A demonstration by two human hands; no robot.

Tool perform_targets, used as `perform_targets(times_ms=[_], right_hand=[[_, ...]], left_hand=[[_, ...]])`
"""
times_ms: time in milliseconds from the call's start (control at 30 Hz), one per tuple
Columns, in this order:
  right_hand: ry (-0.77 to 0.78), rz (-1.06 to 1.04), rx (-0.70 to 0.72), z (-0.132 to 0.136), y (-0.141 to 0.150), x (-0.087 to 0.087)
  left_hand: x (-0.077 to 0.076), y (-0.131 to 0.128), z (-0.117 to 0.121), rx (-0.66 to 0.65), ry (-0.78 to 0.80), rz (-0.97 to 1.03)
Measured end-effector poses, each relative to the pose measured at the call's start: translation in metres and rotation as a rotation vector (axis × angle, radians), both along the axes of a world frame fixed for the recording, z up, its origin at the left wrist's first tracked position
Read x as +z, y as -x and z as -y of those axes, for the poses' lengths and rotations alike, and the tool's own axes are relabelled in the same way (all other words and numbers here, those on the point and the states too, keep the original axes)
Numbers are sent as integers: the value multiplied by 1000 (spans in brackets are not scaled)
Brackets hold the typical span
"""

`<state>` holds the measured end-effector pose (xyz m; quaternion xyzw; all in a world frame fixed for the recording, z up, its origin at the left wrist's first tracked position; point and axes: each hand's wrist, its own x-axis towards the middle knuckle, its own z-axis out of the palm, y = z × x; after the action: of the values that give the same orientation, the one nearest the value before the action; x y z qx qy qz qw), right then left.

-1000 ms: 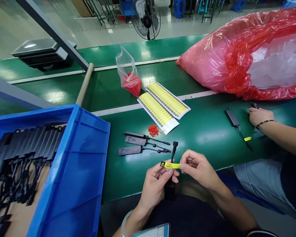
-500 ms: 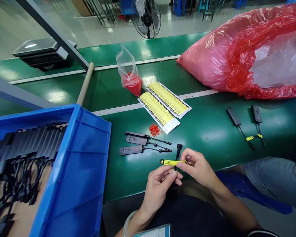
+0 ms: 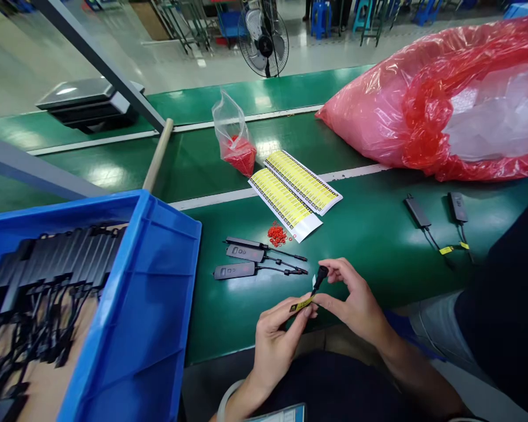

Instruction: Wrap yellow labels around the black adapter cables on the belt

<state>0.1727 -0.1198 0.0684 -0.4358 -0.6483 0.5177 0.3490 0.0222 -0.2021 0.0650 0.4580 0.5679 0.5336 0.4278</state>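
At my nine o'clock a blue crate (image 3: 158,281) holds black adapters (image 3: 48,269). My left hand (image 3: 275,340) and right hand (image 3: 356,299) pinch a yellow-labelled cable (image 3: 313,293) over the green counter (image 3: 378,246).

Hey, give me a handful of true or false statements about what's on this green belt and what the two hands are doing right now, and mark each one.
1. Both hands, left hand and right hand, pinch a yellow label on a black cable connector. True.
2. The blue crate is filled with red rings. False: it holds black modules with cables.
3. Three black modules lie on the belt just beyond the hands. True.
4. The yellow label sheets lie inside the big red bag. False: they lie flat on the belt, apart from it.
5. A small pile of red rings sits by the sheets. True.
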Motion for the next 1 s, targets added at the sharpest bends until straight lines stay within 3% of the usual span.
perform_targets(times_ms=[67, 300, 567, 1000], right_hand=[[-53, 0, -34, 7, 0, 2], [255, -319, 71, 18, 8, 3], [105, -365, 60, 15, 5, 8], [126, -284, 75, 20, 2, 15]], left_hand=[[-1, -1, 0, 24, -43, 9], [-2, -8, 0, 33, -99, -102], [6, 13, -1, 51, -163, -15], [27, 23, -6, 21, -172, 45]])
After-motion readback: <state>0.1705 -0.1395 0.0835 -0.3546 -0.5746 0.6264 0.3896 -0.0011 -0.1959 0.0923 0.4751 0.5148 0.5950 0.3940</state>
